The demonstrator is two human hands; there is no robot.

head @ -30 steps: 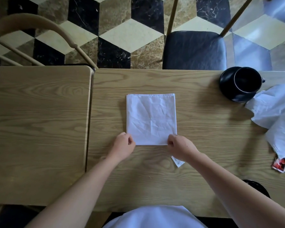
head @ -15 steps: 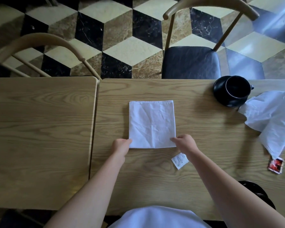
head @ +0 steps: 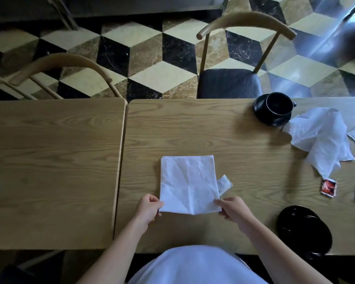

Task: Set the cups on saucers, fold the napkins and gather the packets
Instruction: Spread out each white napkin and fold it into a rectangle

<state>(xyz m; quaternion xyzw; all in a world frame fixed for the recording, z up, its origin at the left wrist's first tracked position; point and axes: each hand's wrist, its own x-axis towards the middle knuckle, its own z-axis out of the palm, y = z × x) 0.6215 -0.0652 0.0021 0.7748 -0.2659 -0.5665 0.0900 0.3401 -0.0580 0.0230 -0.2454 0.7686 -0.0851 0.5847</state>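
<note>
- The folded napkin (head: 189, 184) lies flat on the worktop (head: 244, 160), square-ish, right in front of the person and near the worktop's near edge. That's the landmark for everything below.
- Left hand (head: 149, 209) pinches the napkin's near-left corner, right hand (head: 234, 209) pinches the near-right corner. Each grip is thumb against fingers on the cloth, not spread.
- Looks to me like the next fold is about to go in: near edge carried over to the far edge. Tip: lift both corners at the same height and lay them down together, otherwise the far edge ends up skewed.
- There's a crease running up from the middle of the near edge, so smooth it flat with a palm after folding.
- Watch the small white packet (head: 224, 184) touching the napkin's right edge. It could get dragged or folded in, so I'd nudge it aside first.
- Further right of the napkin: a crumpled napkin (head: 324, 140) not folded yet, a red packet (head: 328, 187) below it, and two more packets out by the frame edge.
- Far right of the napkin a black cup (head: 278, 103) sits on its saucer (head: 260, 111); near right, an empty black saucer (head: 304, 230).
- So plenty left: one more napkin, packets, probably a cup.
</note>
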